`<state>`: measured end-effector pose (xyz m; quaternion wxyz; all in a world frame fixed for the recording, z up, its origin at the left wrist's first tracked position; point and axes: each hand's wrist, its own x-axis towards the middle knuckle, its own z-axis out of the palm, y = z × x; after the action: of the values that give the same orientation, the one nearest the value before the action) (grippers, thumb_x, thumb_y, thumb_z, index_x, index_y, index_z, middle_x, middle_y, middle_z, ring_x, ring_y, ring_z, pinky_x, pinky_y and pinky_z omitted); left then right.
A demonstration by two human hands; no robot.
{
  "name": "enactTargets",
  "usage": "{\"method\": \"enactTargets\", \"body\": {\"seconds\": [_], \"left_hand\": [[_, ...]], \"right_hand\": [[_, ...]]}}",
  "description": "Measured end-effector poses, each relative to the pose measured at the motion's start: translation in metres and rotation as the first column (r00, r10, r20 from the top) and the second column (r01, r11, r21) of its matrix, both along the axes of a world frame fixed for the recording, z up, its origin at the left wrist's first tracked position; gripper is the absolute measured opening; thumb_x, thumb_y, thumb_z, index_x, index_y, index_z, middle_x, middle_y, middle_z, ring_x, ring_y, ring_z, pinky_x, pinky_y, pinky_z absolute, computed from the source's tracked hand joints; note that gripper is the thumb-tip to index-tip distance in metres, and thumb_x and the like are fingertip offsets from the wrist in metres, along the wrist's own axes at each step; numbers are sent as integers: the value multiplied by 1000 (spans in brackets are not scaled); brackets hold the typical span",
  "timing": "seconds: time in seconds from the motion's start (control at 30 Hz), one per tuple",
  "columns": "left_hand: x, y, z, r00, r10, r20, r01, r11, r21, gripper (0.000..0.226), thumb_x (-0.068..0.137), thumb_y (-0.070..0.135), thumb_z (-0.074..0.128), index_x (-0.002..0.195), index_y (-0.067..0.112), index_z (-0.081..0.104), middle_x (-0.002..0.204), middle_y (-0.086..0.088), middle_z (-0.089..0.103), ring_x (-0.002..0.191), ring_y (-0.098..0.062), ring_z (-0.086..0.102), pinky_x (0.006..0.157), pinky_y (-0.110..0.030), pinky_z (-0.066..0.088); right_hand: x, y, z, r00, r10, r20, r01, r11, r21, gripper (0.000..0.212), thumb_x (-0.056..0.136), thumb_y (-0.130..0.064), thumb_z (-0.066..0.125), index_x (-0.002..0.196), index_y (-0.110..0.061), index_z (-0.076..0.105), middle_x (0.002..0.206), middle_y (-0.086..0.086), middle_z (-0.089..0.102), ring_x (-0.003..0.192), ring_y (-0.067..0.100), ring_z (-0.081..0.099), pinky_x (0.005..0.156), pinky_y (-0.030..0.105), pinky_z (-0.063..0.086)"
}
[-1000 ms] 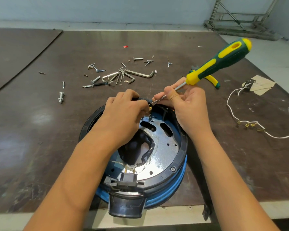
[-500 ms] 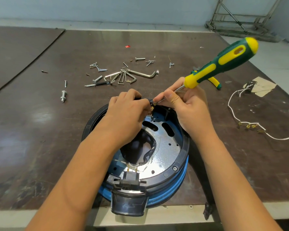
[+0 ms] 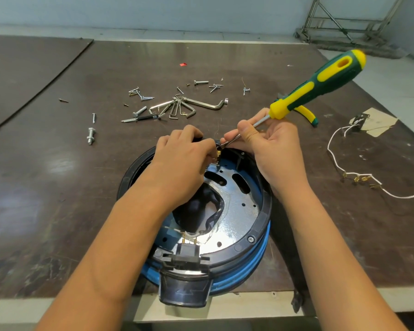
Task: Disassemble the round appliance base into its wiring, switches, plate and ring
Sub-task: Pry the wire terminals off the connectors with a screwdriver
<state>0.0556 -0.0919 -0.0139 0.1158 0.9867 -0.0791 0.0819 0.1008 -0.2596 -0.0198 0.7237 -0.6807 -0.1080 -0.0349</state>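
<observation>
- The round appliance base [image 3: 261,211] lies flat on the desk [image 3: 58,163] at its near edge, open side up. Its dark plug housing [image 3: 184,290] sticks out over the edge.
- Inside the black ring [image 3: 264,225] sits the shiny metal plate [image 3: 242,211]. It looks stiff and smooth, and its cut edges may be sharp.
- The left hand [image 3: 184,161] is closed, with the fingers curled at the far rim. They pinch at a small brass terminal [image 3: 218,152]; what else they hold is hidden.
- The right hand [image 3: 275,149] grips the screwdriver [image 3: 320,84] low on the bare metal shaft, and the tip is at the same terminal. The green-yellow handle stands free in the air.
- Judgement: the base seems rigid and rather heavy, so it probably stays in place under light prying. The better hold is on the ring, not on the slippery plate.
- Judgement: the terminal is thin and soft metal which bends easily. It should be held at the brass part and levered gently, not pulled by the wire.
- A white wire [image 3: 359,175] with brass ends, already out of the base, lies on the right, limp and light.
- Hex keys [image 3: 189,106] and loose screws [image 3: 144,97] lie farther back on the desk.
</observation>
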Motion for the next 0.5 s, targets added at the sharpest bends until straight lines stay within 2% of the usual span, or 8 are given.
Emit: {"method": "enactTargets", "body": {"seconds": [0.07, 0.13, 0.27, 0.37, 0.5], "left_hand": [[0, 0, 0, 1000, 1, -3, -1, 1000, 16, 19, 105, 27, 48, 121, 30, 57, 139, -3, 41, 124, -26, 40, 107, -40, 28], [0, -1, 0, 1000, 4, -8, -4, 1000, 20, 19, 105, 26, 48, 122, 30, 57, 140, -3, 41, 125, -26, 39, 108, -41, 29], [0, -1, 0, 1000, 4, -9, -4, 1000, 21, 18, 105, 27, 48, 121, 30, 57, 140, -3, 41, 124, -26, 39, 108, -41, 29], [0, -1, 0, 1000, 5, -11, -5, 1000, 16, 18, 105, 27, 48, 120, 30, 58, 139, -3, 42, 124, -26, 40, 108, -41, 30], [1, -1, 1, 1000, 6, -1, -6, 1000, -5, 17, 104, 28, 49, 118, 28, 59, 135, -2, 44, 121, -25, 41, 107, -40, 30]], "right_hand": [[0, 0, 1, 999, -9, -41, 10, 999, 35, 16, 103, -2, 57, 106, 13, 56, 85, 19, 76, 79, 31, 78, 75, 35, 65], [0, 1, 1, 998, -11, -60, 14, 999, 46, 20, 103, -2, 56, 110, 17, 56, 82, 16, 76, 77, 30, 79, 72, 30, 64], [0, 2, 1, 998, -23, -54, 25, 999, 38, 8, 103, -3, 57, 97, 3, 57, 81, 16, 76, 78, 31, 79, 77, 36, 65], [0, 1, 0, 999, -15, -44, 17, 999, 37, 10, 103, -3, 58, 93, -3, 59, 85, 20, 77, 80, 32, 79, 80, 41, 65], [-2, -6, -1, 996, 82, 19, -83, 996, 24, 14, 103, 0, 55, 90, -5, 58, 95, 29, 75, 90, 40, 77, 88, 51, 62]]}}
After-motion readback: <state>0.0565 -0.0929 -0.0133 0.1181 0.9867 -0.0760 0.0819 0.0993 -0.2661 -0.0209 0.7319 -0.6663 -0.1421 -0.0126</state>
